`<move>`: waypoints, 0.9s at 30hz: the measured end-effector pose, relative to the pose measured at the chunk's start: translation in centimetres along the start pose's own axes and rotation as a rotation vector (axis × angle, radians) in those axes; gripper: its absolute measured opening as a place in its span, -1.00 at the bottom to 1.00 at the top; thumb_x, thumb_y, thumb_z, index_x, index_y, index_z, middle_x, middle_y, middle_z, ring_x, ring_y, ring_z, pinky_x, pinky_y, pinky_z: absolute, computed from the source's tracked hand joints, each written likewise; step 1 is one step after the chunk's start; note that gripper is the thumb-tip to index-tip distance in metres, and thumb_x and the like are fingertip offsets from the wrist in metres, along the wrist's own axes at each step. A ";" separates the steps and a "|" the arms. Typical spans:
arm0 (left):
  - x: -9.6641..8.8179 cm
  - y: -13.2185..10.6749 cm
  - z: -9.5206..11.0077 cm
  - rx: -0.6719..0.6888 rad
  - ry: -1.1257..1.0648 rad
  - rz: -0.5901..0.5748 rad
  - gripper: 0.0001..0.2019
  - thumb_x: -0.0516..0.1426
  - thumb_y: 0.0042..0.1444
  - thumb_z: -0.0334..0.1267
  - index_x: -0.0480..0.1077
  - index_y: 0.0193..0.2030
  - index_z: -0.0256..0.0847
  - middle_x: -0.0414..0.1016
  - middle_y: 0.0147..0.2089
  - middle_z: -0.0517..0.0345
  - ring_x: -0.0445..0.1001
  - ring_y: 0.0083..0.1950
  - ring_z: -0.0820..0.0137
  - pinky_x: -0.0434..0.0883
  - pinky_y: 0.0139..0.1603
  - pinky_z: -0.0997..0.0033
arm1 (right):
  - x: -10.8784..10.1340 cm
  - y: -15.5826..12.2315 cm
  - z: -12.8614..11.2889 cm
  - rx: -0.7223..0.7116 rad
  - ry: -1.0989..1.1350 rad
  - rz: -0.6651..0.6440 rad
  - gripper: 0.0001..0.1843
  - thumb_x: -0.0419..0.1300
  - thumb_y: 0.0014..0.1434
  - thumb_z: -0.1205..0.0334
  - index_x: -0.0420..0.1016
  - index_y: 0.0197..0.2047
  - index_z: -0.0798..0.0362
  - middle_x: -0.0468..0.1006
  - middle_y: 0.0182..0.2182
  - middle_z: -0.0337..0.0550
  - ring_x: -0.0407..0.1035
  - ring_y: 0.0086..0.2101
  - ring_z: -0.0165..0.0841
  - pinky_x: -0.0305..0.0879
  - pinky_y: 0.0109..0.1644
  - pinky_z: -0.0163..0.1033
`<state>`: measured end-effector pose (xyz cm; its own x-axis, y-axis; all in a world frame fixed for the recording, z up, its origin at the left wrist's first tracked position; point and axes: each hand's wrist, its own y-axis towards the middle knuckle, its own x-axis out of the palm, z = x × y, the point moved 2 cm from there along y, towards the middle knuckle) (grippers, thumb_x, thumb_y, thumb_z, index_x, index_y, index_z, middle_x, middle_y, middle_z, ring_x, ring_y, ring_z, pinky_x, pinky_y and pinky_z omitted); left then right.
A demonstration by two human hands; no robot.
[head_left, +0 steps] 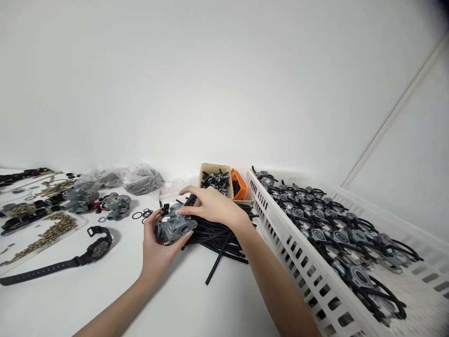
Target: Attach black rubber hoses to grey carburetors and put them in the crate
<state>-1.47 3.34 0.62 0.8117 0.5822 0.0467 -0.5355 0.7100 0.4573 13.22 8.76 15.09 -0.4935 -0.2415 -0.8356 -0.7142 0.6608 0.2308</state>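
Observation:
A grey metal carburetor (174,228) is in my left hand (156,250), with the fingers and thumb wrapped round its sides. Its flange with a round bore faces towards me, and a small black fitting shows at its top left. My right hand (213,206) reaches over it from the right, thumb and index finger apart. The right thumb tip is at the carburetor's upper edge; the other right fingers are partly hidden. Just behind and to the right lies a bundle of black rubber hoses (213,236) on the white table (196,299).
A white slotted crate (298,262) holds several carburetors with hoses. Small black parts fill a cream bin (201,180) beside an orange basket (241,182). Leftward are a wristwatch (100,248), another carburetor (117,206), O-rings (137,215), plastic bags (142,180) and a tray of brass pieces (52,234).

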 end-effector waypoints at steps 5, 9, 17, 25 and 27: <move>0.0 0.0 0.3 0.003 -0.022 -0.002 -0.16 0.44 -0.30 -0.07 0.19 0.16 0.03 0.29 0.10 0.07 0.31 0.18 0.14 0.37 0.16 0.09 | 0.0 -0.1 0.3 0.023 0.023 0.040 -0.22 0.25 0.06 -0.25 0.21 0.27 -0.14 0.55 -0.35 -0.18 0.47 -0.28 -0.23 0.27 -0.21 -0.23; 0.0 0.1 0.2 0.006 -0.045 -0.002 -0.16 0.44 -0.30 -0.09 0.19 0.16 0.01 0.31 0.07 0.06 0.34 0.13 0.16 0.39 0.12 0.12 | 0.1 0.2 0.1 -0.002 0.001 0.123 -0.15 0.31 0.01 -0.22 0.17 0.29 -0.12 0.54 -0.21 -0.11 0.45 -0.18 -0.20 0.27 -0.12 -0.20; -0.1 0.5 0.4 0.016 -0.052 0.013 -0.17 0.44 -0.29 -0.10 0.20 0.15 -0.03 0.34 0.03 0.05 0.38 0.08 0.17 0.41 0.09 0.12 | 1.1 1.0 -0.9 -0.147 -0.007 0.219 -0.47 0.33 0.11 0.05 0.36 0.12 -0.09 0.56 -0.14 -0.18 0.44 -0.19 -0.34 0.24 -0.11 -0.28; 0.2 0.2 0.0 0.009 -0.056 -0.052 -0.16 0.44 -0.29 -0.12 0.17 0.16 0.00 0.32 0.13 -0.01 0.30 0.21 0.06 0.32 0.20 -0.10 | 1.8 1.3 -1.4 -0.197 -0.195 0.208 -0.83 0.30 0.16 0.13 0.56 -0.37 0.05 0.60 -0.37 -0.18 0.42 -0.32 -0.38 0.17 -0.21 -0.32; 0.2 0.2 0.2 0.004 -0.058 -0.051 -0.17 0.44 -0.29 -0.11 0.18 0.15 0.00 0.32 0.13 -0.01 0.30 0.21 0.07 0.32 0.20 -0.09 | 1.6 1.2 -1.3 -0.163 -0.140 0.197 -0.82 0.33 0.13 0.10 0.56 -0.32 0.04 0.61 -0.39 -0.19 0.44 -0.33 -0.38 0.19 -0.23 -0.32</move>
<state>-1.38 3.47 0.89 0.8501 0.5214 0.0744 -0.4924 0.7366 0.4637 10.97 8.24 14.62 -0.5654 -0.0120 -0.8247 -0.6874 0.5595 0.4631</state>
